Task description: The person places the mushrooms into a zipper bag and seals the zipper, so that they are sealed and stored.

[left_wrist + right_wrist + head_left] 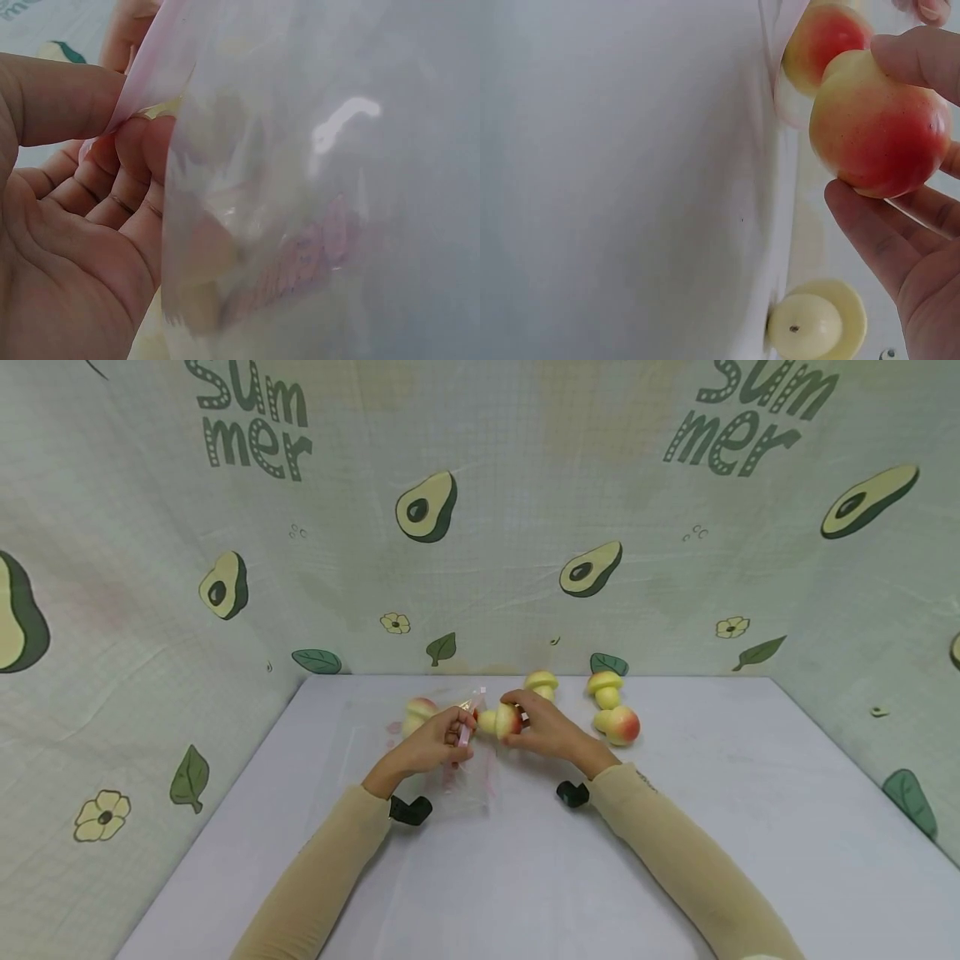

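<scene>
My left hand (431,745) pinches the pink-edged opening of a clear plastic bag (467,793). In the left wrist view the film of the bag (300,187) hangs beside the palm, with blurred pink print on it. My right hand (551,727) holds a yellow toy mushroom (508,721) with a red-tinted cap, its stem towards the bag opening. The right wrist view shows thumb and fingers around its cap (885,135). Another toy mushroom (417,713) lies in the bag, left of my left hand. A red and yellow cap (829,45) shows behind the bag's edge.
Several more toy mushrooms are on the white table (562,885): one (542,682) behind my right hand, one (604,687) to its right, and one (619,725) nearer. A printed cloth (495,510) hangs behind the table. Black wrist devices (411,811) sit at both wrists.
</scene>
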`<state>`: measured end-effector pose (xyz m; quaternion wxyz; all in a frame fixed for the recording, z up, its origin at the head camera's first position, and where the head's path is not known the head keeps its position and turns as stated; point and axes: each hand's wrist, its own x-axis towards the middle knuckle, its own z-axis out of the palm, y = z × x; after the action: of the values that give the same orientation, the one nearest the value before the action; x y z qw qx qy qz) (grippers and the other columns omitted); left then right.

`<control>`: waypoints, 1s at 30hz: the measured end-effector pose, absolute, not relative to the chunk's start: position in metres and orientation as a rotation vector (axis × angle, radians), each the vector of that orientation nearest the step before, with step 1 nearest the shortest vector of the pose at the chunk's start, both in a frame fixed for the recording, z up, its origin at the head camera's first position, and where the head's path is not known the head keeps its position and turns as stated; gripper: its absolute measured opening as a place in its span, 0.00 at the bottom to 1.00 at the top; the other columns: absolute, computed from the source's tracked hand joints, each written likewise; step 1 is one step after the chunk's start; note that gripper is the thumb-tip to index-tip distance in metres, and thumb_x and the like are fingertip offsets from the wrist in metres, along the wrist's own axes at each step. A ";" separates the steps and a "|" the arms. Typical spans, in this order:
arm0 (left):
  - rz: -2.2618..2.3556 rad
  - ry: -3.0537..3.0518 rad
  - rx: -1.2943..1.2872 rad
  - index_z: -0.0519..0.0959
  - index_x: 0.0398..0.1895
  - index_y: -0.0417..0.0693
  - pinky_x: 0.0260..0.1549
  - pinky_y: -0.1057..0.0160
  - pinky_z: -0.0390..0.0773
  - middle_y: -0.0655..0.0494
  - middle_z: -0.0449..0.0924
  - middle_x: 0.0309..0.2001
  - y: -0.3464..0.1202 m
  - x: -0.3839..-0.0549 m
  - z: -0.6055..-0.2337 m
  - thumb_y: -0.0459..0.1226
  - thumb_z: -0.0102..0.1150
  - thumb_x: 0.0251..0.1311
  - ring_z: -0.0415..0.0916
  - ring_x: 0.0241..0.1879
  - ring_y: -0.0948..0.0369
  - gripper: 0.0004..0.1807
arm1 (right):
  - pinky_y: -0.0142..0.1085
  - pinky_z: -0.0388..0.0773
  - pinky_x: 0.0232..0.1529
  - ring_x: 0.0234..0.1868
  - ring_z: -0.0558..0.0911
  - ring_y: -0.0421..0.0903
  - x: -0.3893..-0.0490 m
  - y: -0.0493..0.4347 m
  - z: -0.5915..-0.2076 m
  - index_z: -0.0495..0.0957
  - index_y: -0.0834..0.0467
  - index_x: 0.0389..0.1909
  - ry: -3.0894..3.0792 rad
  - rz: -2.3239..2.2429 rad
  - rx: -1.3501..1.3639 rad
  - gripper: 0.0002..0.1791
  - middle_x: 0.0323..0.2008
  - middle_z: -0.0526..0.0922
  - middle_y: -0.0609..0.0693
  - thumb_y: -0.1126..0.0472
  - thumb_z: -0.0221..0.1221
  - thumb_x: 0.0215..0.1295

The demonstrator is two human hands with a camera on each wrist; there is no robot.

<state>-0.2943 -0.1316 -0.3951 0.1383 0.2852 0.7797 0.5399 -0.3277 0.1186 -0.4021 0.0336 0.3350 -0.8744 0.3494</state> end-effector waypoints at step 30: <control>1.514 2.315 0.782 0.65 0.51 0.30 0.23 0.52 0.78 0.50 0.67 0.24 -0.131 -0.295 -0.394 0.24 0.62 0.54 0.72 0.22 0.54 0.23 | 0.36 0.78 0.48 0.54 0.74 0.51 -0.332 0.092 -0.404 0.67 0.61 0.55 -2.704 1.272 0.931 0.32 0.53 0.71 0.54 0.63 0.71 0.51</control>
<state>-0.2949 -0.1314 -0.3941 0.1332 0.2697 0.7982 0.5219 -0.3324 0.0916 -0.4041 0.0058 0.2974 -0.8640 0.4063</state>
